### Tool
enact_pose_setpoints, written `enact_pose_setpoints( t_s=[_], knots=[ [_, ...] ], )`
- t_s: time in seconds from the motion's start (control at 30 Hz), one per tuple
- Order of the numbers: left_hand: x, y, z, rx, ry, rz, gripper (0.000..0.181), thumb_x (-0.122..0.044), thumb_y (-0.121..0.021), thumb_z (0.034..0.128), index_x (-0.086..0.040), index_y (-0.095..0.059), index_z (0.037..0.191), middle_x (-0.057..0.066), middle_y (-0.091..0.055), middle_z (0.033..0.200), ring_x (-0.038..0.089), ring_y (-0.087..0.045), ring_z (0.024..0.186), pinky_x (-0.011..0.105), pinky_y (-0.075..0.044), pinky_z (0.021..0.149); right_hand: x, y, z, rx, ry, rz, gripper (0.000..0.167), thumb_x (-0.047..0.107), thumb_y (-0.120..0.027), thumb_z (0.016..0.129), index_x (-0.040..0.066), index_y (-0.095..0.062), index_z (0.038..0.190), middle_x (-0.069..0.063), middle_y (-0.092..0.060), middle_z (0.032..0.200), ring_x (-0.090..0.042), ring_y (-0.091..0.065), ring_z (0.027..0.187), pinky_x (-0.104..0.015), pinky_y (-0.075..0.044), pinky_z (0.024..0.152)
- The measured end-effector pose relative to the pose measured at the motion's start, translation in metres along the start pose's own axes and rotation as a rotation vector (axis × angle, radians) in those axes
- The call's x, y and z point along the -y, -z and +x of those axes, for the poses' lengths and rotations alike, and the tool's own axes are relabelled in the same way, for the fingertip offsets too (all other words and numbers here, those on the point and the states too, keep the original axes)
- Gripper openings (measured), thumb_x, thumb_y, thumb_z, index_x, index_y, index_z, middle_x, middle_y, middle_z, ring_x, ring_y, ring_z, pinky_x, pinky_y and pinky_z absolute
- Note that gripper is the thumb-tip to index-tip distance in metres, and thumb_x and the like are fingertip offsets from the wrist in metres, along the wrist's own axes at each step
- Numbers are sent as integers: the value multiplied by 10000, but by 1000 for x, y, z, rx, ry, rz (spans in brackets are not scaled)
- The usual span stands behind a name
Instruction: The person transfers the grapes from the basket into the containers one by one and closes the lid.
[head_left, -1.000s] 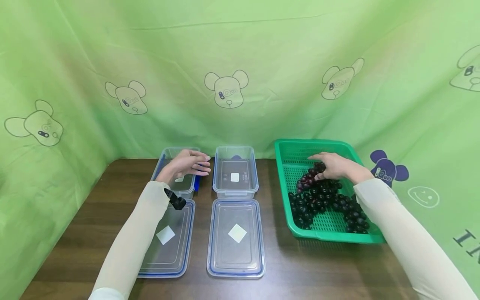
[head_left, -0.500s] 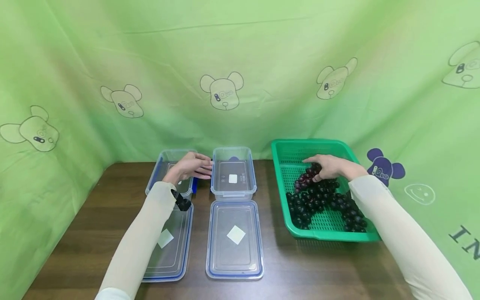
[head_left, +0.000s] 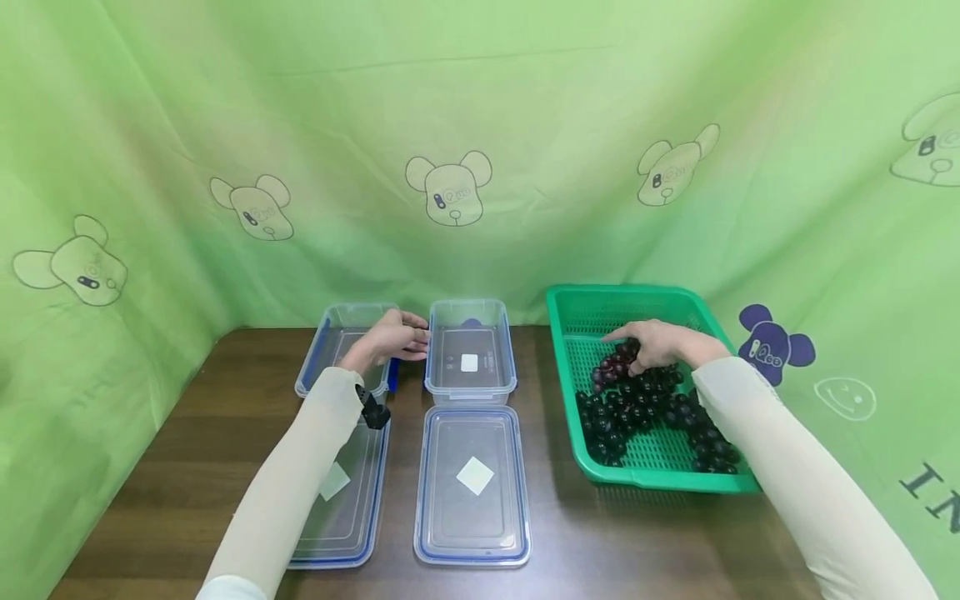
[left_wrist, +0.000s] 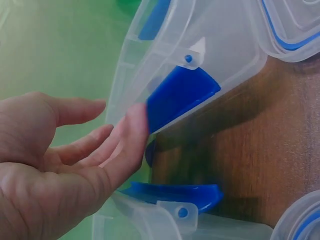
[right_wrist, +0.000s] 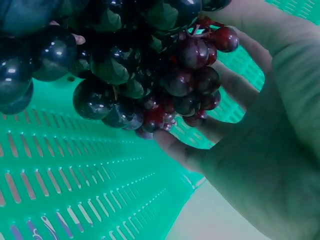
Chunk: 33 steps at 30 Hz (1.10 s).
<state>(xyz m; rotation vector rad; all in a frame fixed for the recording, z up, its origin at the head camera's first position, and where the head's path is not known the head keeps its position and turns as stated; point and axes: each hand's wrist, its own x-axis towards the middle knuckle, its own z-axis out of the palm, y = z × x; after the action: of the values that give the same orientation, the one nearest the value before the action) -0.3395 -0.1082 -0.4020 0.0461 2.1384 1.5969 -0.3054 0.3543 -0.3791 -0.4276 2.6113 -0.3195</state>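
My right hand (head_left: pixel 663 343) reaches into the green basket (head_left: pixel 630 290) and grips the reddish upper end of a bunch of dark grapes (head_left: pixel 637 408). In the right wrist view its fingers pass behind the grapes (right_wrist: pixel 185 82), and a fingertip pokes out among them. Between two clear boxes my left hand (head_left: pixel 390 337) has its fingers loosely bent. In the left wrist view its fingertips touch the blue clip (left_wrist: pixel 185 95) on the side of the right-hand clear box (head_left: pixel 472 333). Its wrist covers part of the left-hand clear box (head_left: pixel 337 342).
Two clear lids with blue seals lie before the boxes: the right lid (head_left: pixel 474 517) and the left lid (head_left: pixel 352 525), partly under my left sleeve. A green printed curtain (head_left: pixel 450 92) hangs behind the brown wooden table (head_left: pixel 615 550).
My left hand has moved right, from over the left-hand box to the side of the right-hand box. My right hand stays at the grapes, shifting slightly. The camera view has tilted a little.
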Motion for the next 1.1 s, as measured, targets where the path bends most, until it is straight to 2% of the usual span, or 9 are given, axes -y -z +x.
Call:
enact_pose_setpoints(
  t_s=[0.07, 0.13, 0.2, 0.4, 0.43, 0.63, 0.67, 0.87, 1.1],
  knots=[
    [1, -2, 3, -9, 2, -17, 444, 25, -574, 1034, 109, -497, 1463, 171, -679, 1063, 129, -687, 770, 272, -655, 806, 0, -2, 1, -6, -4, -16, 716, 30, -800, 890, 91, -520, 1546, -407, -301, 1613, -472, -596, 1128, -322, -488, 689],
    [2, -4, 5, -20, -1, -19, 448, 39, -587, 1023, 112, -504, 1458, 124, -664, 973, 125, -679, 752, 240, -645, 761, 0, -3, 3, -24, -4, -49, 699, 70, -833, 877, 92, -557, 1518, -404, -341, 1595, -581, -439, 1374, -347, -503, 747],
    [1, -4, 7, -20, -5, -5, 457, 42, -590, 1020, 111, -499, 1462, 109, -653, 958, 130, -669, 765, 230, -639, 753, 0, -3, 4, -31, -11, -71, 688, 109, -847, 876, 107, -574, 1508, -391, -362, 1594, -633, -326, 1447, -401, -536, 805],
    [-1, -5, 5, 12, 25, 17, 520, 43, -603, 1010, 72, -457, 1508, 164, -629, 1128, 169, -651, 856, 302, -647, 871, -2, -6, 6, -28, -20, -119, 667, 161, -852, 883, 125, -591, 1496, -374, -396, 1582, -650, -336, 1425, -521, -553, 887],
    [-1, -6, 5, 17, 38, 3, 527, 44, -603, 1010, 63, -452, 1515, 176, -624, 1157, 171, -650, 858, 308, -643, 881, -3, -6, 7, -23, -21, -117, 667, 153, -848, 886, 124, -587, 1500, -380, -388, 1584, -633, -411, 1375, -516, -562, 859],
    [-2, -6, 5, 37, 91, -89, 519, 61, -532, 1032, 49, -423, 1539, 269, -581, 1338, 151, -633, 815, 281, -621, 837, -2, -8, 9, -53, -8, -150, 694, 113, -843, 879, 73, -558, 1511, -407, -428, 1541, -496, -599, 1169, -325, -500, 653],
    [-2, -6, 6, 38, 96, -97, 517, 66, -521, 1032, 49, -420, 1539, 274, -574, 1354, 148, -629, 808, 277, -618, 830, -2, -9, 9, -61, -11, -158, 696, 115, -844, 879, 68, -555, 1511, -405, -437, 1535, -528, -563, 1239, -307, -487, 652],
    [-1, -6, 8, 36, 118, -98, 525, 62, -550, 1027, 41, -430, 1538, 191, -601, 1204, 139, -634, 783, 306, -621, 883, 1, -12, 7, -70, -58, -173, 695, 119, -844, 884, 113, -558, 1518, -411, -409, 1547, -652, -330, 1417, -306, -475, 616],
    [-1, -6, 8, 34, 118, -94, 519, 61, -564, 1024, 41, -444, 1529, 161, -600, 1149, 138, -638, 786, 291, -622, 849, 5, -14, 5, -76, -62, -216, 679, 87, -841, 877, 157, -584, 1502, -360, -486, 1515, -609, -373, 1400, -337, -496, 624]
  ],
)
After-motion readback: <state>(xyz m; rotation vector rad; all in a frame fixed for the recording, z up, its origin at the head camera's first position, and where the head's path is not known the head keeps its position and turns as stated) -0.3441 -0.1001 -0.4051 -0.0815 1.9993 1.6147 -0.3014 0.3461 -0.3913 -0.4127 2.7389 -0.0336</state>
